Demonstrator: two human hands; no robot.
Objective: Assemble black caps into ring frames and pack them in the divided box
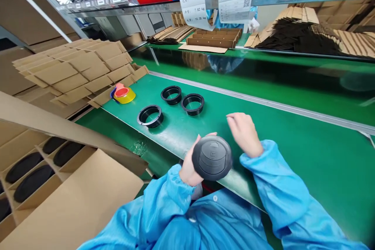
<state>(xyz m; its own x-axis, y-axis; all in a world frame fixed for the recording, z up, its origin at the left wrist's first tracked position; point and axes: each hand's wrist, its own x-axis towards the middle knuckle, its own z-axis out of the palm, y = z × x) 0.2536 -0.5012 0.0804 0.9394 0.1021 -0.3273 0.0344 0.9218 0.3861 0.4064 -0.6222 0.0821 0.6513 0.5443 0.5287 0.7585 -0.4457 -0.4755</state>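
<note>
My left hand (190, 164) grips a round dark grey plastic cap (212, 157) from its left side, holding it just above the near edge of the green mat (293, 152). My right hand (243, 132) hovers just right of the cap, its fingers bent loosely and pointing left, with nothing in it. Three black plastic rings lie on the mat farther out: one (150, 115) at the left, one (171, 94) behind it, one (192, 103) to the right.
An open cardboard box (73, 199) with dividers holding several dark caps stands at my left. Flat cardboard sheets (73, 70) are stacked behind it, with tape rolls (123, 93) beside them. A conveyor belt (263, 74) runs beyond the mat; bins and paper labels hang overhead.
</note>
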